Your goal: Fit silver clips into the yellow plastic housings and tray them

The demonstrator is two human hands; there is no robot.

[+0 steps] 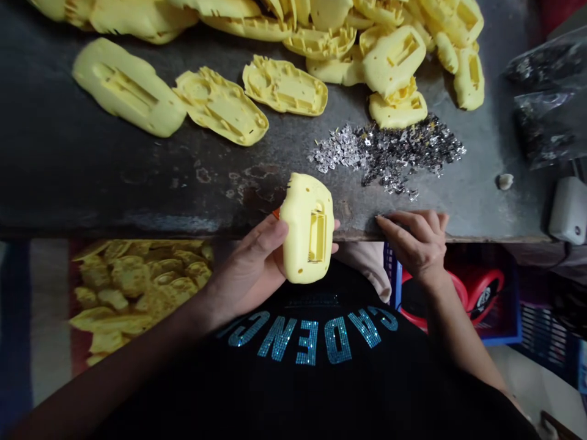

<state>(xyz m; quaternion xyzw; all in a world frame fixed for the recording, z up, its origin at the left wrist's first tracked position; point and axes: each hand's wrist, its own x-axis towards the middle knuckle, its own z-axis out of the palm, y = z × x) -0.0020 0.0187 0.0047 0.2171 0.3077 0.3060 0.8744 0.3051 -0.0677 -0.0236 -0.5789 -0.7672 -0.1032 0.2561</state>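
My left hand [263, 253] is closed around a yellow plastic shell [300, 235], held just over the table's front edge. The shell's smooth outer face, with a rectangular opening and small holes, is turned up toward me. Some of my left fingers are hidden behind it. To the right, my right hand [418, 241] rests at the table edge with its fingers bent and the fingertips together. A tiny dark bit shows at the index fingertip, too small to name. Beyond that hand lies a pile of small metal clips [398, 153], silvery on the left and darker on the right.
Several yellow shells [257, 27] are heaped at the back of the dark table [192, 183]; loose shells [131, 88] lie nearer. Plastic bags of metal parts [550, 104] and a white device [568, 211] stand right. Below are more yellow parts [142, 281] and a blue crate [499, 335] with red items.
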